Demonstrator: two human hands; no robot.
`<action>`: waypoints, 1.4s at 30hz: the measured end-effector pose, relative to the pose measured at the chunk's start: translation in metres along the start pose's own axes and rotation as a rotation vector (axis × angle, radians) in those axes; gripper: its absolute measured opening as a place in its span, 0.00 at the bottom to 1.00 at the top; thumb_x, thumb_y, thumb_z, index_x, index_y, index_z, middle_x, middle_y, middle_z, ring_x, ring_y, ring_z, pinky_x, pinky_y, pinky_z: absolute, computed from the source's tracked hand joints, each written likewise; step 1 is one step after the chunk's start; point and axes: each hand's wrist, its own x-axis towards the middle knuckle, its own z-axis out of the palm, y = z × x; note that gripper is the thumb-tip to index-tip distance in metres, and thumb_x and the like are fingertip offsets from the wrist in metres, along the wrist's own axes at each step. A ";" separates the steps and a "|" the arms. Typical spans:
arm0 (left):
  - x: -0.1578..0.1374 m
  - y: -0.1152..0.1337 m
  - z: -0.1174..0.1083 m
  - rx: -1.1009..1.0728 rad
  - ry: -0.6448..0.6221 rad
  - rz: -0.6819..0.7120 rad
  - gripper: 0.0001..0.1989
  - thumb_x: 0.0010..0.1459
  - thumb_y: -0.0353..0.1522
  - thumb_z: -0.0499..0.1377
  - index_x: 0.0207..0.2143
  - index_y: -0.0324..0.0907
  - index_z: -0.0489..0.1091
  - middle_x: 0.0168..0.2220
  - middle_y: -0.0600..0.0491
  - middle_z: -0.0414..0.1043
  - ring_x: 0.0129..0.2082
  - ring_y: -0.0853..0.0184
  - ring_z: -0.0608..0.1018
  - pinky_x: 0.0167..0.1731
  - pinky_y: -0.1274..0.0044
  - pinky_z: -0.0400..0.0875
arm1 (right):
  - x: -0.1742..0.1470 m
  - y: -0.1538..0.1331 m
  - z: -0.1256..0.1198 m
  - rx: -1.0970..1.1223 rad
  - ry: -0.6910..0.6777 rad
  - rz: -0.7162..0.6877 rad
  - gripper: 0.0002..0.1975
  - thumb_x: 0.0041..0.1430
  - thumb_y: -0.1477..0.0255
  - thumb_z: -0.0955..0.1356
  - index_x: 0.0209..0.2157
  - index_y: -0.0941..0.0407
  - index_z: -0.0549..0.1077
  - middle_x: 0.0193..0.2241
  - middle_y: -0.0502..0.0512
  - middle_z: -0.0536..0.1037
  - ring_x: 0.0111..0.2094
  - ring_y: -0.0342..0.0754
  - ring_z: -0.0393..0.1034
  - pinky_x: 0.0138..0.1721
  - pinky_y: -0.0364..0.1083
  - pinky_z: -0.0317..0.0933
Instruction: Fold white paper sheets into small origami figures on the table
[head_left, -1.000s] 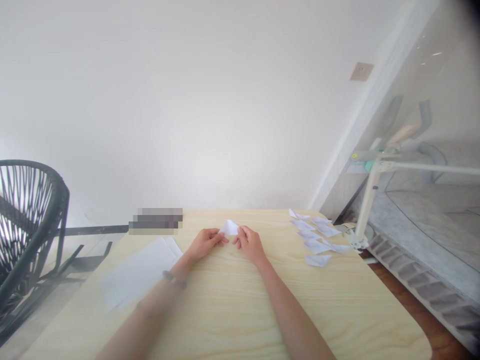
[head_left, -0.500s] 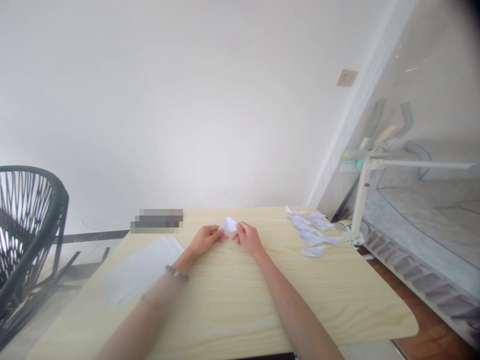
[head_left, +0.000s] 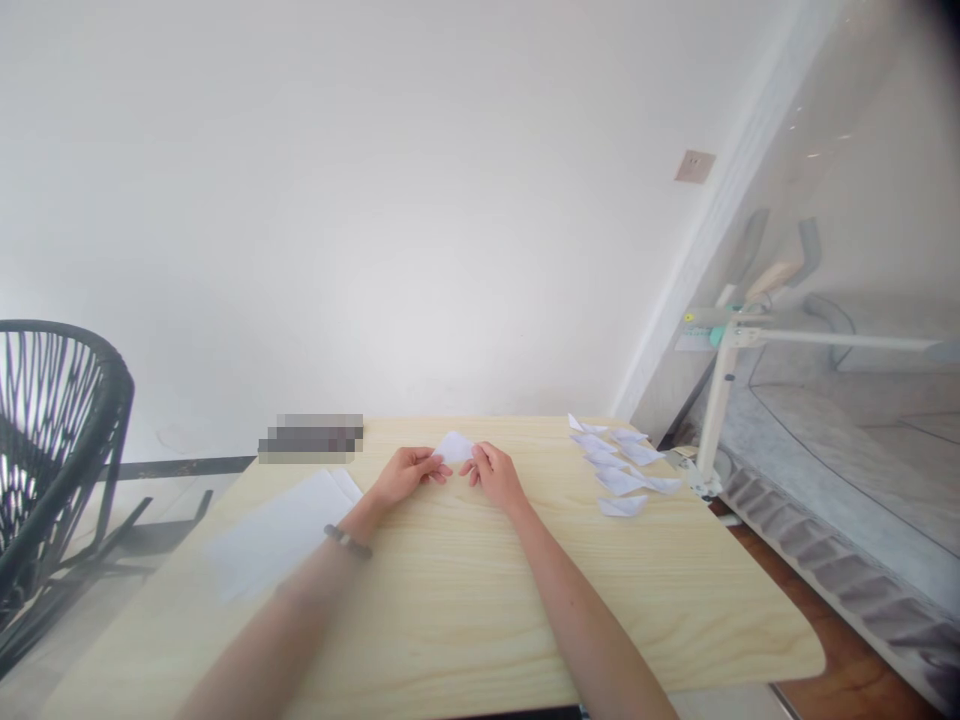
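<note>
Head view shows me the left hand [head_left: 409,473] and right hand [head_left: 496,477] pinching opposite sides of the paper [head_left: 456,446] just below frame centre, seemingly to steady it, with sheets [head_left: 281,525] at lower left and folded pieces [head_left: 622,507] at lower right, probably spread so none crowds the fingers.

left wrist [head_left: 367,517]: dark beaded bracelet [head_left: 347,541] | forearms [head_left: 581,605]: bare, sleeveless

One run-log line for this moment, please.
left hand: holds white paper piece | right hand: holds same piece, opposite side | folded papers: on table, right | white sheets: on table, left
</note>
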 end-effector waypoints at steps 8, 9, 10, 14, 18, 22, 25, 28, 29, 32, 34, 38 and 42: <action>-0.005 0.006 -0.001 0.106 0.008 0.030 0.22 0.49 0.46 0.50 0.25 0.34 0.69 0.22 0.53 0.69 0.23 0.71 0.68 0.24 0.80 0.61 | 0.000 0.000 -0.006 0.034 -0.172 0.029 0.16 0.56 0.62 0.56 0.25 0.59 0.65 0.23 0.54 0.75 0.19 0.39 0.64 0.22 0.39 0.57; -0.005 0.006 -0.001 0.120 0.026 0.031 0.22 0.48 0.46 0.50 0.25 0.35 0.69 0.21 0.54 0.67 0.21 0.72 0.66 0.22 0.81 0.59 | 0.000 -0.001 -0.006 0.022 -0.194 0.024 0.16 0.55 0.62 0.56 0.26 0.59 0.65 0.23 0.54 0.75 0.20 0.39 0.64 0.23 0.39 0.58; -0.005 0.005 -0.001 0.125 0.041 0.029 0.22 0.47 0.46 0.51 0.25 0.35 0.69 0.19 0.55 0.66 0.20 0.73 0.65 0.20 0.81 0.57 | -0.001 -0.001 -0.006 0.010 -0.208 0.019 0.16 0.55 0.62 0.57 0.26 0.59 0.66 0.23 0.54 0.75 0.21 0.39 0.65 0.24 0.39 0.58; -0.004 0.000 0.000 0.105 0.074 0.017 0.21 0.45 0.46 0.54 0.27 0.34 0.68 0.18 0.56 0.64 0.18 0.74 0.63 0.17 0.83 0.54 | -0.003 -0.003 -0.005 -0.039 -0.210 -0.006 0.16 0.55 0.63 0.57 0.25 0.59 0.67 0.22 0.53 0.75 0.21 0.40 0.65 0.25 0.39 0.58; -0.003 -0.004 -0.001 0.102 0.078 -0.002 0.20 0.43 0.45 0.55 0.26 0.34 0.68 0.18 0.56 0.64 0.18 0.74 0.64 0.17 0.83 0.53 | -0.003 -0.003 -0.005 -0.087 -0.202 -0.025 0.16 0.56 0.64 0.56 0.24 0.59 0.67 0.21 0.53 0.74 0.21 0.40 0.65 0.25 0.39 0.58; -0.003 -0.004 -0.001 0.100 0.048 -0.013 0.20 0.44 0.44 0.55 0.27 0.34 0.68 0.21 0.54 0.65 0.19 0.73 0.65 0.17 0.83 0.54 | -0.002 -0.003 -0.006 -0.096 -0.223 -0.002 0.16 0.55 0.64 0.57 0.23 0.59 0.67 0.19 0.52 0.74 0.21 0.39 0.64 0.25 0.39 0.57; -0.004 -0.003 -0.001 0.102 0.009 -0.008 0.19 0.45 0.44 0.55 0.27 0.34 0.68 0.21 0.55 0.65 0.19 0.74 0.64 0.17 0.83 0.53 | -0.003 -0.004 -0.006 -0.091 -0.246 0.019 0.15 0.53 0.63 0.59 0.24 0.59 0.68 0.19 0.51 0.74 0.21 0.39 0.63 0.25 0.38 0.57; -0.005 -0.001 -0.001 0.114 -0.010 -0.002 0.19 0.45 0.44 0.55 0.25 0.34 0.67 0.20 0.55 0.64 0.18 0.75 0.63 0.17 0.83 0.53 | -0.004 -0.007 -0.006 -0.112 -0.240 0.013 0.15 0.53 0.62 0.59 0.24 0.59 0.68 0.19 0.51 0.74 0.21 0.39 0.63 0.25 0.38 0.56; -0.006 0.000 -0.001 0.119 -0.016 -0.002 0.19 0.44 0.44 0.55 0.24 0.34 0.67 0.19 0.55 0.64 0.18 0.75 0.62 0.17 0.83 0.53 | -0.005 -0.008 -0.006 -0.124 -0.236 0.004 0.16 0.54 0.62 0.59 0.23 0.59 0.68 0.19 0.51 0.74 0.21 0.39 0.63 0.26 0.38 0.56; -0.006 0.001 -0.001 0.131 -0.015 0.007 0.20 0.44 0.44 0.55 0.22 0.34 0.67 0.18 0.56 0.61 0.18 0.76 0.61 0.16 0.83 0.51 | -0.005 -0.009 -0.006 -0.157 -0.235 -0.015 0.17 0.54 0.63 0.58 0.22 0.59 0.69 0.19 0.50 0.74 0.21 0.39 0.63 0.26 0.38 0.56; -0.005 0.002 -0.001 0.140 0.004 0.016 0.20 0.46 0.45 0.53 0.21 0.34 0.66 0.17 0.57 0.59 0.17 0.76 0.59 0.16 0.83 0.50 | -0.005 -0.009 -0.007 -0.170 -0.235 -0.012 0.17 0.54 0.63 0.58 0.23 0.59 0.69 0.19 0.50 0.74 0.21 0.39 0.63 0.26 0.38 0.56; -0.005 0.002 -0.002 0.140 0.000 0.038 0.22 0.50 0.45 0.49 0.19 0.34 0.66 0.16 0.57 0.57 0.17 0.76 0.57 0.16 0.83 0.50 | -0.005 -0.010 -0.007 -0.169 -0.239 -0.015 0.16 0.54 0.63 0.58 0.23 0.58 0.69 0.19 0.50 0.73 0.21 0.39 0.63 0.26 0.38 0.56; -0.005 0.002 -0.002 0.142 0.007 0.039 0.22 0.49 0.45 0.49 0.19 0.34 0.66 0.16 0.57 0.57 0.17 0.76 0.57 0.16 0.82 0.50 | -0.004 -0.008 -0.005 -0.129 -0.225 0.001 0.16 0.53 0.63 0.59 0.22 0.58 0.69 0.18 0.51 0.73 0.21 0.40 0.63 0.26 0.39 0.56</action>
